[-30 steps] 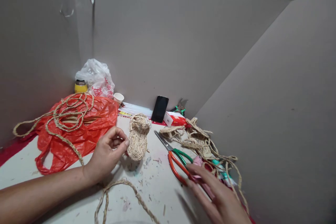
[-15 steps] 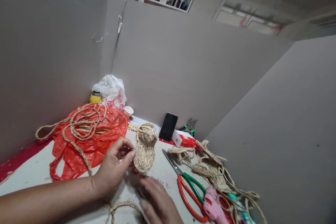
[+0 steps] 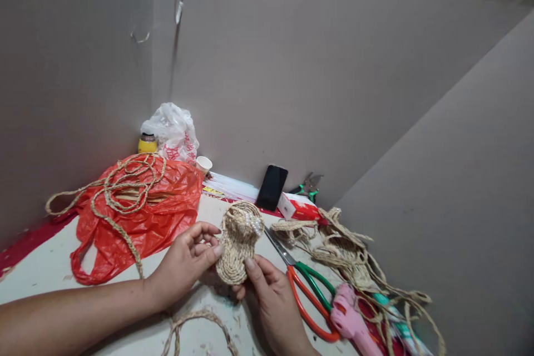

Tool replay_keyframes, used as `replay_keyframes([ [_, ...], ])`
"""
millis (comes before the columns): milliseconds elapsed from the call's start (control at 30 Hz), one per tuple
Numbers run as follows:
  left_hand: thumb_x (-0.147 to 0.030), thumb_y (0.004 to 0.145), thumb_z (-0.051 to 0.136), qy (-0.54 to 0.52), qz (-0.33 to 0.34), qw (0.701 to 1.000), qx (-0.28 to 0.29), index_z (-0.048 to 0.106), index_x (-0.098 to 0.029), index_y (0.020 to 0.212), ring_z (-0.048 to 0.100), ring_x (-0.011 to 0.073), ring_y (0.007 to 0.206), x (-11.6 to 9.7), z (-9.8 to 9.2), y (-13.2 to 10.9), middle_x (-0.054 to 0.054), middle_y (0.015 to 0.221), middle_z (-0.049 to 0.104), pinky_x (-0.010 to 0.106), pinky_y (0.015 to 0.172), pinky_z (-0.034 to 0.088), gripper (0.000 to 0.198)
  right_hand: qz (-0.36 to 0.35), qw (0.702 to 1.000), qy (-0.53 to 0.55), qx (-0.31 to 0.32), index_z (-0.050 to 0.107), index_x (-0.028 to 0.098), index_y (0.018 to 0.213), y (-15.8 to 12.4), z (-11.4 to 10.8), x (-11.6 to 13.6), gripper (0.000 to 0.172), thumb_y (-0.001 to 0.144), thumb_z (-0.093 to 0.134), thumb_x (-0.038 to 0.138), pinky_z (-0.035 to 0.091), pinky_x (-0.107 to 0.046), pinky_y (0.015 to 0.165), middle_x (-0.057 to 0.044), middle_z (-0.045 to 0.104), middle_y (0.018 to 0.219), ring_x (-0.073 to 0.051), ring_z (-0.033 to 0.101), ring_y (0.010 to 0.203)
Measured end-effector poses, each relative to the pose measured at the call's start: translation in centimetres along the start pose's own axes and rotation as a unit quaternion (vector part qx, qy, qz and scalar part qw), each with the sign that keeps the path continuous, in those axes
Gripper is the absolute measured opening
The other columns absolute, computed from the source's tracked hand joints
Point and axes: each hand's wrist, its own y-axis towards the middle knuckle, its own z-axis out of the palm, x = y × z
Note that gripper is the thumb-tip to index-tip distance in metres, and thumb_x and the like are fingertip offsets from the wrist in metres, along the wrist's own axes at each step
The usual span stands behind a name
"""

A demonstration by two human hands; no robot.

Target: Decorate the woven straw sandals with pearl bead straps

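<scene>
A small woven straw slipper [image 3: 233, 256] is held up over the table, its sole facing me and white pearl-like beads on its upper part. My left hand [image 3: 187, 258] pinches its left edge between thumb and fingers. On the lower right edge, my right hand [image 3: 275, 303] grips it with the thumb in front and the fingers behind. Below the hands a loop of braided straw cord [image 3: 204, 317] lies on the table. Scissors [image 3: 308, 283] with one red and one green handle rest just right of my right hand.
A red plastic bag [image 3: 175, 194] with coiled straw braid [image 3: 129, 183] lies at left. At the back stand a yellow jar [image 3: 147, 143], a paper cup [image 3: 204, 164] and a black phone [image 3: 272, 186]. Straw pieces [image 3: 346, 256] and a pink glue gun [image 3: 352, 320] lie at right.
My right hand has come up from below the slipper and taken hold of its lower right edge. The left hand keeps its hold. The camera view has tilted down.
</scene>
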Motion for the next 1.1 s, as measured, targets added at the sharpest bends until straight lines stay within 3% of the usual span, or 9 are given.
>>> replay_keyframes([
  [133,-0.044,0.079,0.067,-0.001,-0.056,0.996,0.068,0.061,-0.012,0.080,0.059,0.0138,0.061,0.7,-0.1,0.4,0.003,0.069,0.065,0.024,0.059,0.046,0.033,0.007,1.000,-0.022,0.020,0.064,0.014,0.071,0.0,-0.3,0.3,0.039,0.087,0.058,0.049,0.042,-0.023,0.056,-0.001,0.062,0.058,-0.012,0.053,0.053],
  [300,-0.045,0.072,0.073,0.000,-0.071,0.997,0.038,0.064,-0.011,0.072,0.053,0.0105,0.055,1.1,-0.4,0.8,0.001,0.063,0.063,0.021,0.054,0.041,0.035,-0.008,0.998,-0.053,-0.016,0.059,0.017,0.065,0.1,-0.6,0.1,0.048,0.093,0.045,0.054,0.042,-0.024,0.059,0.000,0.057,0.052,-0.013,0.051,0.053],
  [633,-0.042,0.067,0.078,-0.010,-0.095,0.995,0.042,0.072,-0.010,0.071,0.055,0.0116,0.059,0.9,-0.1,0.6,0.004,0.066,0.069,0.022,0.059,0.041,0.032,0.012,0.993,-0.117,-0.003,0.056,0.016,0.060,-0.3,-0.3,0.2,0.050,0.089,0.047,0.056,0.038,-0.024,0.055,0.001,0.053,0.050,-0.014,0.050,0.052],
  [1100,-0.043,0.067,0.077,-0.021,-0.094,0.994,0.049,0.072,-0.012,0.071,0.052,0.0105,0.056,1.4,-0.3,0.7,0.002,0.063,0.067,0.021,0.056,0.037,0.032,0.003,0.994,-0.106,-0.009,0.059,0.016,0.059,-0.3,-0.1,0.3,0.051,0.088,0.050,0.057,0.038,-0.023,0.052,0.000,0.055,0.047,-0.013,0.050,0.049],
])
